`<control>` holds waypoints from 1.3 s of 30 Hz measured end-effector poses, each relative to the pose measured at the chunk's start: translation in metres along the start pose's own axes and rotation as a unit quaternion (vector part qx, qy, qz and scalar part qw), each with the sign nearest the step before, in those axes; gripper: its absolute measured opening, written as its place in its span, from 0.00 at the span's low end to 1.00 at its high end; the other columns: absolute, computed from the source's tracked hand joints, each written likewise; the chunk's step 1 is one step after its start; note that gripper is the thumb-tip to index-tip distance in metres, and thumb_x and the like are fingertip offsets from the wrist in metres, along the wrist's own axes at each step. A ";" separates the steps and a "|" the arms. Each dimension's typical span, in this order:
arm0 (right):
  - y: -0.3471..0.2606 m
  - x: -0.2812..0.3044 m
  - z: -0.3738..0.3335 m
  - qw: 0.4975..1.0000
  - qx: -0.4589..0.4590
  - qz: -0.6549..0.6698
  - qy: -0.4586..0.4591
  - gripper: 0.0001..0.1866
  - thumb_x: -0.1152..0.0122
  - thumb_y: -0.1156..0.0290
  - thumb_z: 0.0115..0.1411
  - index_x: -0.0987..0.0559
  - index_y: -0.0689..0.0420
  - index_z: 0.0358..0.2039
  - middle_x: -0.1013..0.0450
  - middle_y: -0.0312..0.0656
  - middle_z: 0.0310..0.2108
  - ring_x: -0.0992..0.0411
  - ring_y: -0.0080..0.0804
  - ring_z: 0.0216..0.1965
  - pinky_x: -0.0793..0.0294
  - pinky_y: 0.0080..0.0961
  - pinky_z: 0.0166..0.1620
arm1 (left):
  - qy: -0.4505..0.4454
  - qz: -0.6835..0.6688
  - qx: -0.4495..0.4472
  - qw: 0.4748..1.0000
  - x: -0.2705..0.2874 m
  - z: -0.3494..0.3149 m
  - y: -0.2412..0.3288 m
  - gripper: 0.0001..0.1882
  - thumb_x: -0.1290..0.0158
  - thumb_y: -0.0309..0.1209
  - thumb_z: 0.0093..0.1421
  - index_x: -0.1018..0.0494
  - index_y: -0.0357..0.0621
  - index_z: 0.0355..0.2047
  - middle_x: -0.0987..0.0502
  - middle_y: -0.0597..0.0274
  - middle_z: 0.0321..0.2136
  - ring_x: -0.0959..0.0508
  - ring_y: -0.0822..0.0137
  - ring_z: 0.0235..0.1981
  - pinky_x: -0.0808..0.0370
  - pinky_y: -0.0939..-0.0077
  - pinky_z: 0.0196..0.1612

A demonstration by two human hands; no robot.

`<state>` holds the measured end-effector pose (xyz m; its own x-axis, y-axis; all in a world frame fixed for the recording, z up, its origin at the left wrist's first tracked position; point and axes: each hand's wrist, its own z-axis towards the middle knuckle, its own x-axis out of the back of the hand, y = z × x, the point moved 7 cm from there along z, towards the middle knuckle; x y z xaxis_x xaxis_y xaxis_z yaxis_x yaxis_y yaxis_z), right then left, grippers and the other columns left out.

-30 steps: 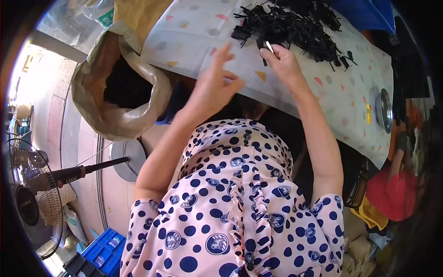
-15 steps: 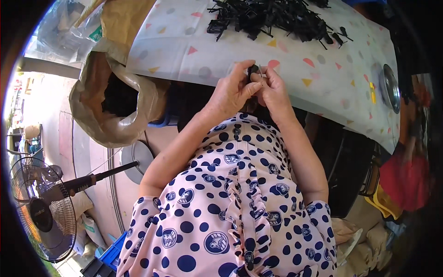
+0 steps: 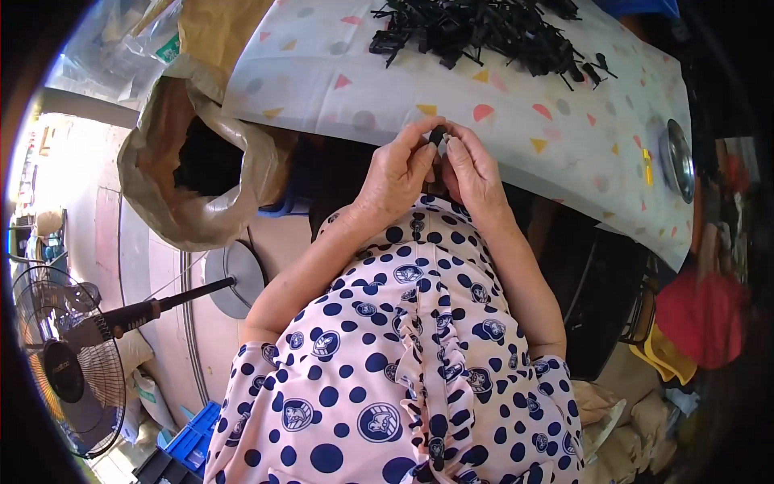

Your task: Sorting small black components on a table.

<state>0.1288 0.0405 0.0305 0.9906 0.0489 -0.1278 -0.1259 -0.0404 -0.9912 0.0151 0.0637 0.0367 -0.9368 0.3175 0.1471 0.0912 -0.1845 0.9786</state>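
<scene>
Close together at the near edge of the table, my two hands work on a small black part [image 3: 437, 134]. My left hand [image 3: 393, 173] pinches it between thumb and fingers. My right hand [image 3: 476, 165] is closed beside it, thumb and forefinger pressed together at the part. A tiny pale glint shows between the fingertips, too small to name. Farther back on the table lies a heap of similar black parts [image 3: 484, 32], thin and stick-like, with a few loose ones at its right end.
The table wears a white patterned cloth [image 3: 322, 97]. A metal bowl [image 3: 679, 161] and a small yellow object [image 3: 647, 168] sit at its right end. An open sack [image 3: 181, 226] with dark contents stands left of it. A fan [image 3: 68, 363] is at the far left, near a blue crate [image 3: 193, 440].
My hands have drawn closer together and my right thumb now lies straighter along the part. The silvery sliver seen between the fingertips before is mostly hidden. The view has shifted slightly.
</scene>
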 end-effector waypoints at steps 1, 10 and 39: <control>0.000 -0.002 0.000 1.000 -0.003 -0.002 -0.002 0.22 0.57 0.59 0.69 0.34 0.60 0.56 0.41 0.24 0.18 0.48 0.09 0.17 0.52 0.10 0.19 | 0.003 -0.003 0.002 1.000 0.001 -0.001 -0.001 0.17 0.55 0.21 0.62 0.33 0.41 0.52 0.29 0.63 0.22 0.30 0.75 0.20 0.29 0.82 0.26; 0.009 -0.008 0.002 0.999 -0.027 -0.026 0.018 0.16 0.55 0.67 0.68 0.33 0.61 0.52 0.35 0.30 0.23 0.40 0.13 0.22 0.39 0.12 0.25 | 0.051 0.050 -0.075 0.995 0.009 -0.003 0.004 0.16 0.53 0.20 0.60 0.30 0.40 0.49 0.24 0.54 0.27 0.24 0.69 0.24 0.26 0.78 0.29; 0.014 0.020 0.003 0.994 -0.026 0.098 -0.030 0.07 0.47 0.68 0.64 0.27 0.56 0.39 0.32 0.30 0.22 0.43 0.11 0.15 0.47 0.08 0.18 | -0.055 -0.319 0.157 0.933 0.001 -0.004 -0.012 0.17 0.57 0.24 0.65 0.37 0.41 0.55 0.27 0.60 0.36 0.24 0.75 0.31 0.27 0.86 0.32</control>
<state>0.1464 0.0436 0.0140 0.9422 0.0945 -0.3215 -0.3117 -0.1055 -0.9443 0.0115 0.0624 0.0245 -0.7956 0.3653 -0.4834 -0.3629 0.3516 0.8630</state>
